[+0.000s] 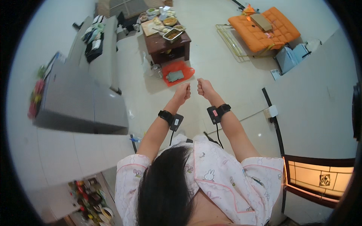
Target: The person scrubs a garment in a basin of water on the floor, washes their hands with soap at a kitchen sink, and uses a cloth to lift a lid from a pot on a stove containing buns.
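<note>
My left hand point(183, 93) and my right hand point(205, 88) are stretched out ahead, side by side with a small gap between them. Both are curled into fists, and nothing shows in either. Each wrist wears a black strap with a small cabled box, the left box point(176, 122) and the right box point(213, 115). Nearest to the fists, farther out on the floor, lies a red plastic bag point(185, 68) with grey folded gloves or cloth point(175, 76) on it. Neither hand touches them.
Beyond the bag stands a dark wooden table point(160, 45) with a metal tray point(172, 34), bowls and a board point(148, 28). A grey fridge point(75, 94) and a sofa point(105, 67) line the left. An orange folding chair point(281, 22) and a blue box point(286, 59) stand right.
</note>
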